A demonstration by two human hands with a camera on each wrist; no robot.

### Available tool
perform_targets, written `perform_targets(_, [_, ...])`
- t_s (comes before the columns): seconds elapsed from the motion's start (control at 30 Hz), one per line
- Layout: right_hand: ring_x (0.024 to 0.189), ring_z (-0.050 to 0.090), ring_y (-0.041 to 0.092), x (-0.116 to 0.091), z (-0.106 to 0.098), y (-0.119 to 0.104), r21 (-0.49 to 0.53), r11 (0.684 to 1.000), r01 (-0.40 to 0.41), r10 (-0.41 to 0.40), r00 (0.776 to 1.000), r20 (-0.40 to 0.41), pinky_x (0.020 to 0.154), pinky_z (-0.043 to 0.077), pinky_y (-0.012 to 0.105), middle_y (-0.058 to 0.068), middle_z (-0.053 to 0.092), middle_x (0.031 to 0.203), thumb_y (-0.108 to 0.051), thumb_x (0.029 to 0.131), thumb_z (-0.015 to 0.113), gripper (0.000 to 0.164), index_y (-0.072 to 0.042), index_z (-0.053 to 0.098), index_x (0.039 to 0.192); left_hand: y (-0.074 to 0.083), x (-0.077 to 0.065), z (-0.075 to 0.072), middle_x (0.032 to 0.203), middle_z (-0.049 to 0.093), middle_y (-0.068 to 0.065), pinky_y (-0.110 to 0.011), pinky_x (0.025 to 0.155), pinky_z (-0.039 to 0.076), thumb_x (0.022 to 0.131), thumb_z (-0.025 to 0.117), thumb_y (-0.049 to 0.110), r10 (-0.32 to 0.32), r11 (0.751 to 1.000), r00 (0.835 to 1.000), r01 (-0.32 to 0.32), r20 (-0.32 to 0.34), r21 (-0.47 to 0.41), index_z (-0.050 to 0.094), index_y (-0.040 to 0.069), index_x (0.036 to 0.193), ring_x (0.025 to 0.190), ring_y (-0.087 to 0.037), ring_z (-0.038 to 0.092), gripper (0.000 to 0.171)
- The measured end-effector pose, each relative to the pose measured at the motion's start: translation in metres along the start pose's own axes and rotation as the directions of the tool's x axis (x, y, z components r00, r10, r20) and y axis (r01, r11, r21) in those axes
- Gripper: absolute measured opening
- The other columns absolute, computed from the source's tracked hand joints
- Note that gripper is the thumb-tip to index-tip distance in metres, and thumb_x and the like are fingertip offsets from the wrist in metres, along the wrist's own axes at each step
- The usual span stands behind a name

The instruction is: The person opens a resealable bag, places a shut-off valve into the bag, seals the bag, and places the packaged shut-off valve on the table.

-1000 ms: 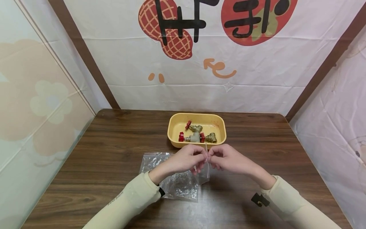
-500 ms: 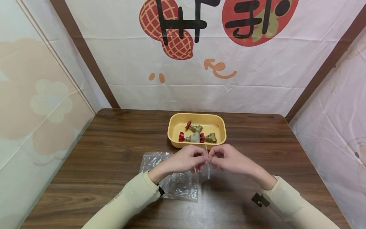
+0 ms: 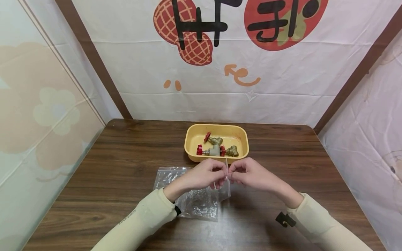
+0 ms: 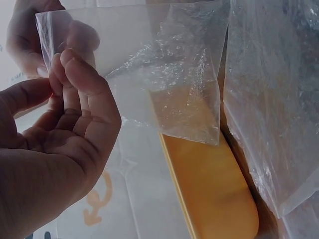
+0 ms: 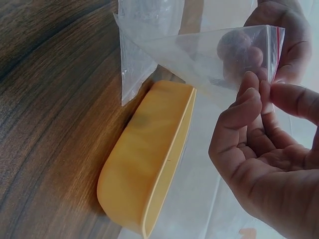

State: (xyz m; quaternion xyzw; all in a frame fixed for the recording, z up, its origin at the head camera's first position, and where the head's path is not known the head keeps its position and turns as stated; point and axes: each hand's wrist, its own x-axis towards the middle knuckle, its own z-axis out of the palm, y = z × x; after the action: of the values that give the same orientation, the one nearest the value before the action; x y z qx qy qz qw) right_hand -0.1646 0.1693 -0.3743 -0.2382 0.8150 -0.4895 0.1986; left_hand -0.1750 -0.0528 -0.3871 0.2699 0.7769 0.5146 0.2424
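A clear zip-lock bag hangs between my two hands, in front of the yellow tub. My left hand pinches its top edge between thumb and fingertips. From the other side my right hand pinches the same edge, the fingertips of both hands meeting there. The zip strip with a red line runs along this edge in the right wrist view. The bag looks flat, with nothing seen inside. Under my left forearm, another clear plastic bag lies on the table.
The yellow tub stands just beyond my hands. Several valves and pipe fittings lie in it, among them a grey tee and a brass valve with a red handwheel. A printed cloth wall rises behind the wooden table.
Both hands stay at nearly the same place over the table. The hanging bag's lower edge shifts and turns slightly; the tub and the lying bag have not moved.
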Motion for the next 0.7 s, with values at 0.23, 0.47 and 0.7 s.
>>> perform_targets(0.23, [0.06, 0.052, 0.011, -0.0008, 0.0, 0.0003, -0.01, 1.0, 0.012, -0.012, 1.0, 0.0, 0.052, 0.043, 0.023, 0.003, 0.064, 0.076, -0.005, 0.097, 0.063, 0.011, -0.002, 0.073, 0.095, -0.0022, 0.0011, 0.0008, 0.073, 0.064, -0.002, -0.051, 0.065, 0.059, 0.104, 0.054, 0.01, 0.019, 1.0, 1.0, -0.019, -0.009, 0.009, 0.067, -0.001, 0.091, 0.064, -0.014, 0.062, 0.021])
perform_targets(0.47, [0.06, 0.052, 0.011, -0.0019, -0.0001, 0.0009, -0.014, 1.0, 0.01, -0.01, 1.0, -0.009, 0.053, 0.043, 0.023, 0.008, 0.062, 0.075, -0.007, 0.097, 0.065, 0.009, -0.003, 0.073, 0.096, -0.0028, 0.0021, 0.0008, 0.073, 0.064, 0.0, -0.052, 0.066, 0.059, 0.103, 0.054, 0.01, 0.026, 1.0, 1.0, -0.025, -0.007, 0.016, 0.067, -0.004, 0.092, 0.064, -0.013, 0.062, 0.022])
perform_targets(0.7, [0.059, 0.052, 0.011, 0.0002, -0.0016, 0.0049, -0.045, 0.999, 0.007, -0.007, 1.0, -0.005, 0.052, 0.042, 0.023, 0.011, 0.063, 0.072, -0.01, 0.101, 0.061, 0.016, -0.006, 0.074, 0.093, -0.001, 0.0024, 0.0002, 0.071, 0.064, 0.0, -0.028, 0.059, 0.053, 0.105, 0.054, 0.016, 0.018, 1.0, 1.0, -0.018, 0.007, 0.019, 0.068, 0.005, 0.088, 0.063, -0.013, 0.061, 0.024])
